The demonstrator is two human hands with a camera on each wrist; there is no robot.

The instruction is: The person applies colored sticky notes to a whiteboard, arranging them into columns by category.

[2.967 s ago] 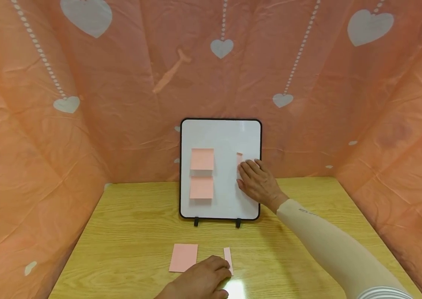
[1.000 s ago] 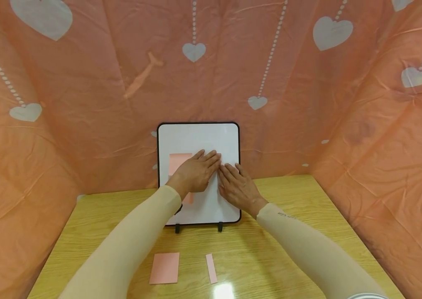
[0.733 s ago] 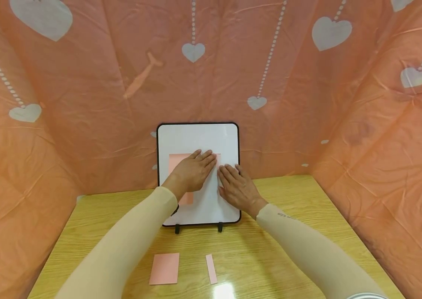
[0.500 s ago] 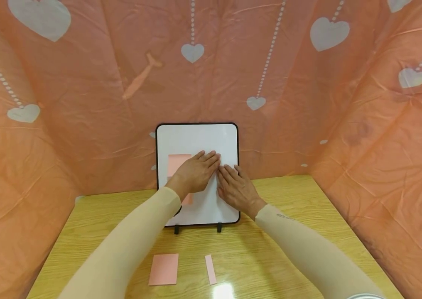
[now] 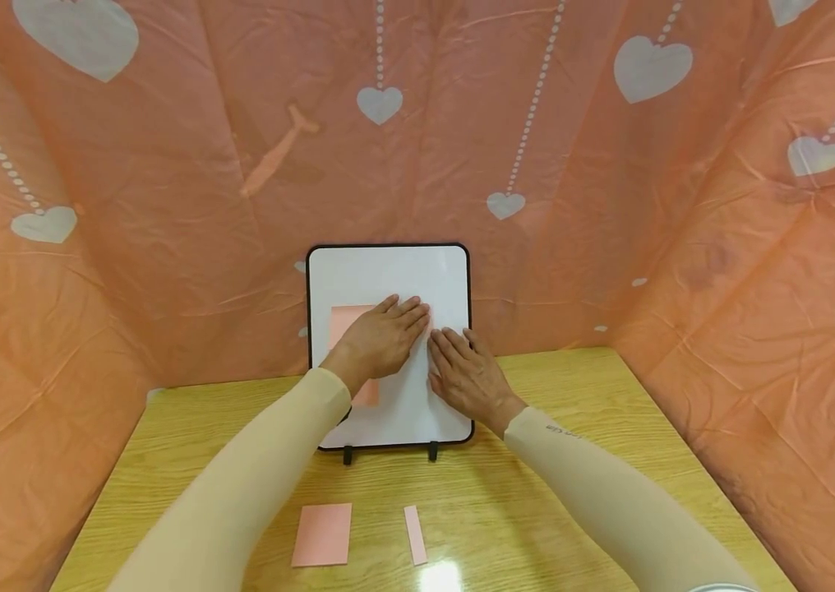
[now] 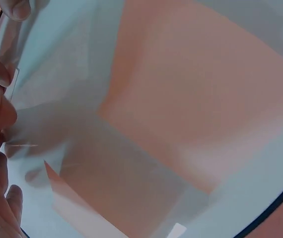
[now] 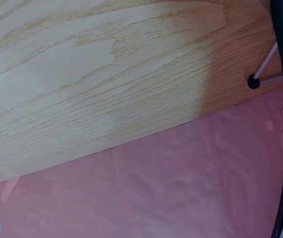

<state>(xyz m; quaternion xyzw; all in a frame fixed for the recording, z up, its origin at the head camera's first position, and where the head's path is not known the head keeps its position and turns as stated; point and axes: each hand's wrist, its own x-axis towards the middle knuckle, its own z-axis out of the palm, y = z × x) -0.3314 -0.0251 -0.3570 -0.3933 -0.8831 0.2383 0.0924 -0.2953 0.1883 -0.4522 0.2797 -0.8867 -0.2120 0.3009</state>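
Note:
A white dry-erase board [image 5: 388, 275] with a black frame stands upright on the table. My left hand [image 5: 380, 339] reaches across it with fingers extended, the fingertips at the top of a narrow pink sticky strip [image 5: 430, 322], which is mostly covered. Just below and to the right, my right hand [image 5: 468, 376] rests on the board, fingers straight and together. Behind my left hand and wrist, an upper square pink sticky note [image 5: 347, 319] and a lower one [image 5: 368, 393] are partly hidden. The left wrist view shows the upper square note [image 6: 201, 89] up close.
On the wooden table [image 5: 536, 493] in front of the board lie a square pink sticky-note pad [image 5: 322, 534] and a narrow strip pad [image 5: 415, 534]. Black feet [image 5: 432, 450] support the board. An orange curtain [image 5: 417, 181] with hearts surrounds the table.
Three seconds ago my left hand was at the strip pad on the table; it has risen to the board. Lately it slides slightly sideways over the strip's top, while my right hand stays nearly still.

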